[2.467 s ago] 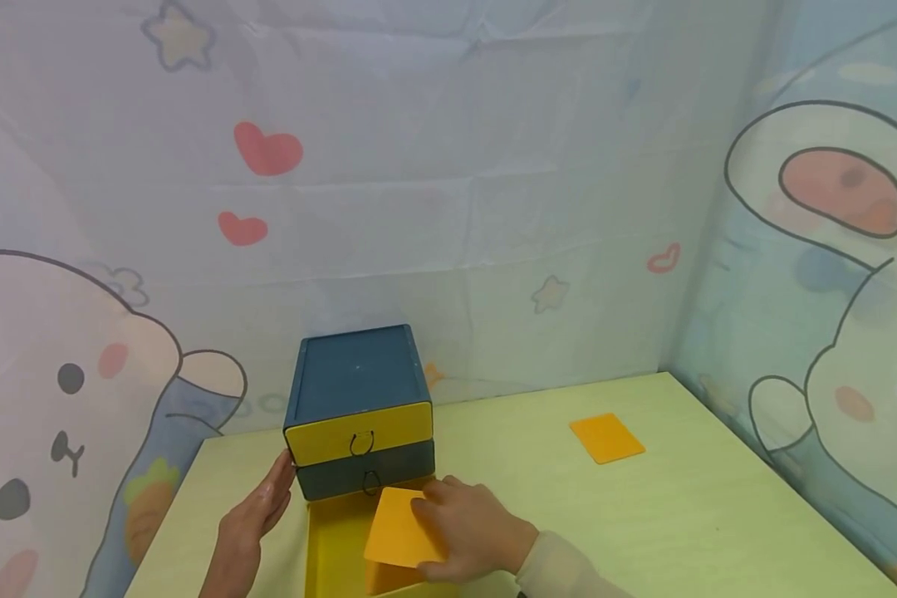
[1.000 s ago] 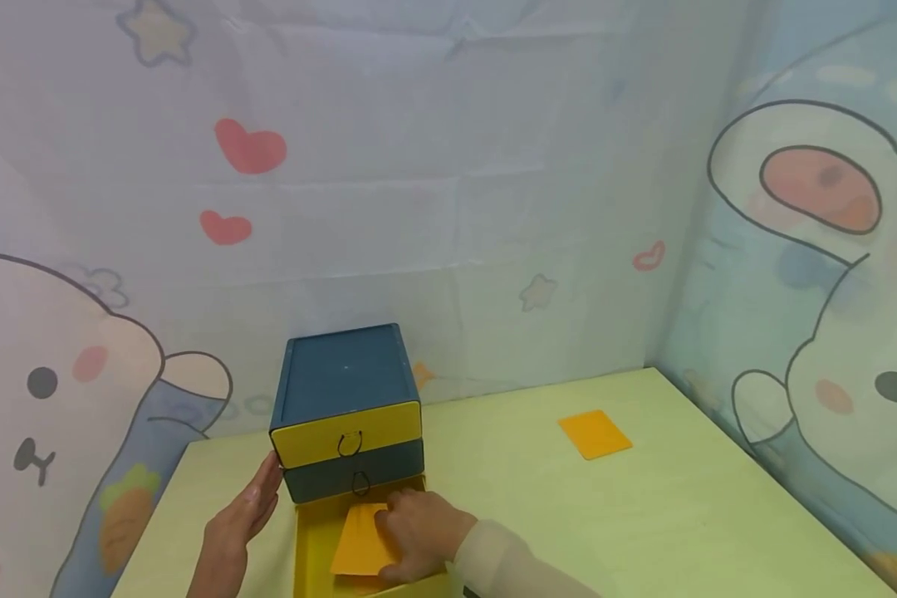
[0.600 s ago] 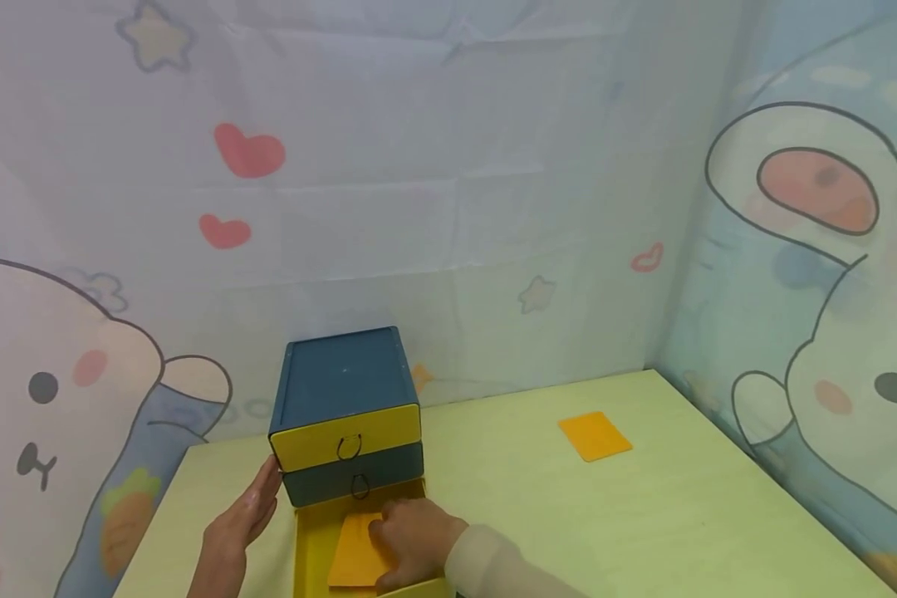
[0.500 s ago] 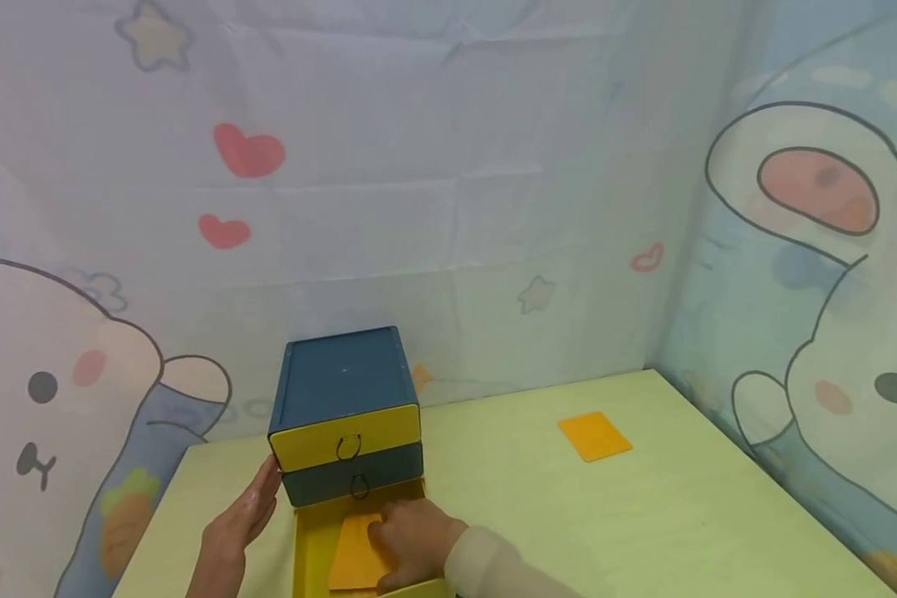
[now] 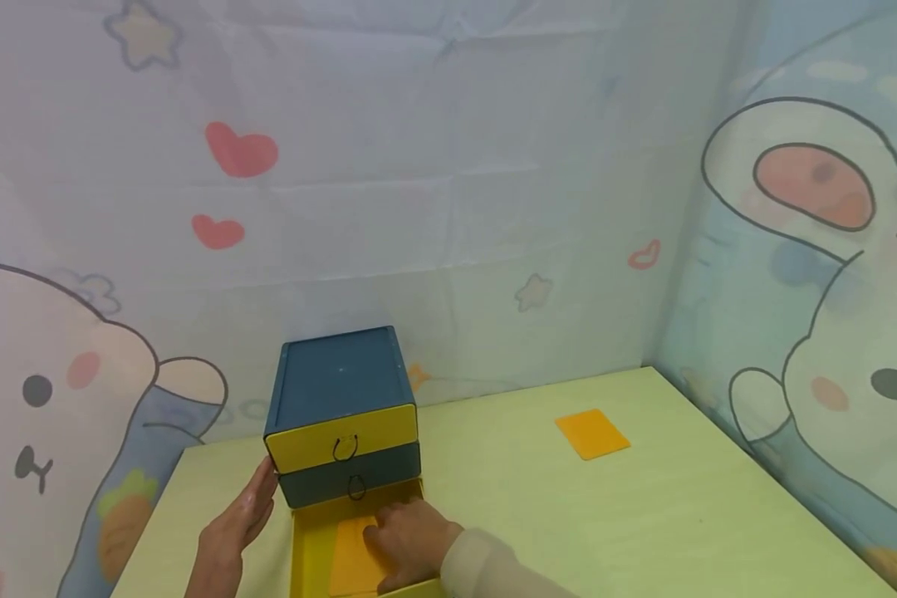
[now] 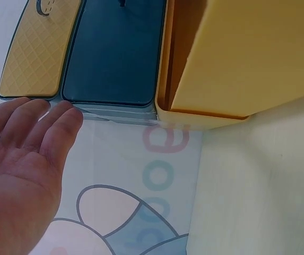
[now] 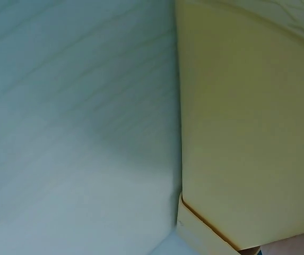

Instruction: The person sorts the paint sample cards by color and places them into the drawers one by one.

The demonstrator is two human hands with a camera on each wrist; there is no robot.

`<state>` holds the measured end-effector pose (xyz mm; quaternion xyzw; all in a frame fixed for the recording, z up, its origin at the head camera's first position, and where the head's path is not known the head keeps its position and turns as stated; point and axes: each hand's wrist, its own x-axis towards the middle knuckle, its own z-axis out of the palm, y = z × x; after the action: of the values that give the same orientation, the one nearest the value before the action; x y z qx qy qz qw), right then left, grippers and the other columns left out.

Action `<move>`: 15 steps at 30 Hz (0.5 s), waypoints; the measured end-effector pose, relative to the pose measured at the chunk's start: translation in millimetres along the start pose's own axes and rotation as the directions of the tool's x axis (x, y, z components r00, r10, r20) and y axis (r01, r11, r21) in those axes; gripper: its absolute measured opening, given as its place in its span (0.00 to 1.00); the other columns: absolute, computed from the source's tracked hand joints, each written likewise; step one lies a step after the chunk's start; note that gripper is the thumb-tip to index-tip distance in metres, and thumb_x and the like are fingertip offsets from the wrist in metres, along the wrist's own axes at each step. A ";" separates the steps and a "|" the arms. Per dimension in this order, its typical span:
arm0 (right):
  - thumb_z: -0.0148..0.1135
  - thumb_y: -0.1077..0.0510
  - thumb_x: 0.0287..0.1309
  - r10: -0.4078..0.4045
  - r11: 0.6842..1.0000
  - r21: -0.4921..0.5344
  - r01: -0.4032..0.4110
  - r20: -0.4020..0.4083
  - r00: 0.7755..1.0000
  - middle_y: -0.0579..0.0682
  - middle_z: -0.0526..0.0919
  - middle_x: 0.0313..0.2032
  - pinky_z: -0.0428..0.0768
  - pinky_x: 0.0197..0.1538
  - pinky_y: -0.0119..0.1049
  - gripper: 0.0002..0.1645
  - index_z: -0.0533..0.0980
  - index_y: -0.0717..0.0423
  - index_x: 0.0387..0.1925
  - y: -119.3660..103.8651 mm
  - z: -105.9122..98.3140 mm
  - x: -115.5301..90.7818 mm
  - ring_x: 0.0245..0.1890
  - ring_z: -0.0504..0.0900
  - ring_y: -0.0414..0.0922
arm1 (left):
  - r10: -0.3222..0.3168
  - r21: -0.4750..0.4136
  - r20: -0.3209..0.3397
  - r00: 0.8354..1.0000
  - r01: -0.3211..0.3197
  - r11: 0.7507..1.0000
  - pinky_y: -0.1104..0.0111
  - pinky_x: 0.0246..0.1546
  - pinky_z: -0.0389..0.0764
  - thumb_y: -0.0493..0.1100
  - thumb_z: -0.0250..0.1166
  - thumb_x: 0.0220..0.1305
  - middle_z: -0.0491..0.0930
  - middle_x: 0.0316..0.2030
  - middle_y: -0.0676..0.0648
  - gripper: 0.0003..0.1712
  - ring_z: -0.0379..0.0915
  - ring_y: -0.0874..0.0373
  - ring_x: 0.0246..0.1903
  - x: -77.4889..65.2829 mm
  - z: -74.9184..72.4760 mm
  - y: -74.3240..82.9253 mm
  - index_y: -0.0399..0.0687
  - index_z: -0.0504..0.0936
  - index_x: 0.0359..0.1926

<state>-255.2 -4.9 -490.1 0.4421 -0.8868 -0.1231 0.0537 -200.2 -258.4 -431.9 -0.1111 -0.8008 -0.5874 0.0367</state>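
Observation:
A blue drawer box (image 5: 340, 378) stands on the table, with a yellow upper drawer front (image 5: 384, 427) and a teal middle one (image 5: 389, 467). Its lowest yellow drawer (image 5: 306, 548) is pulled out. Inside it lies a flat orange sheet (image 5: 353, 558), perhaps a card or envelope. My right hand (image 5: 414, 538) reaches into the drawer and holds this sheet by its right side, covering part of it. My left hand (image 6: 27, 159) touches the box's left side with straight fingers. The right wrist view shows mostly the drawer's outer wall (image 7: 247, 122).
Another orange sheet (image 5: 592, 433) lies flat on the pale green table (image 5: 568, 515), towards the back right. Small loop handles (image 5: 345, 448) hang on the drawer fronts. A printed cloth wall (image 5: 433, 208) closes off the back and sides.
My right hand has lowered the orange sheet from a raised, tilted position until it lies flat in the drawer. The left hand stays against the box. The head view has shifted slightly.

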 end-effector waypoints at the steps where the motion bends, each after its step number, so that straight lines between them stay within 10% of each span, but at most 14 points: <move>1: 0.62 0.19 0.49 -0.001 1.000 -0.008 0.001 -0.002 1.000 0.37 0.83 0.42 0.80 0.38 0.31 0.35 0.78 0.34 0.51 -0.4 0.0 -0.3 0.37 0.81 0.35 | 0.005 0.002 0.000 1.000 -0.005 1.000 0.93 0.53 0.70 0.59 0.30 0.82 0.50 0.77 0.35 0.36 0.59 0.92 0.58 -0.1 0.0 -0.3 0.43 0.48 0.80; 15: 0.58 0.18 0.51 -0.012 1.000 0.007 0.012 0.041 0.999 0.37 0.84 0.44 0.80 0.40 0.29 0.37 0.78 0.33 0.53 0.5 -0.8 0.3 0.36 0.78 0.35 | 0.002 0.006 0.004 1.000 -0.002 1.000 0.93 0.52 0.71 0.57 0.28 0.83 0.48 0.76 0.36 0.35 0.57 0.93 0.57 1.5 -0.3 -0.7 0.42 0.47 0.80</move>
<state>-255.7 -4.9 -489.2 0.4449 -0.8855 -0.1293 0.0333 -201.8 -258.7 -432.1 -0.1128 -0.8025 -0.5848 0.0360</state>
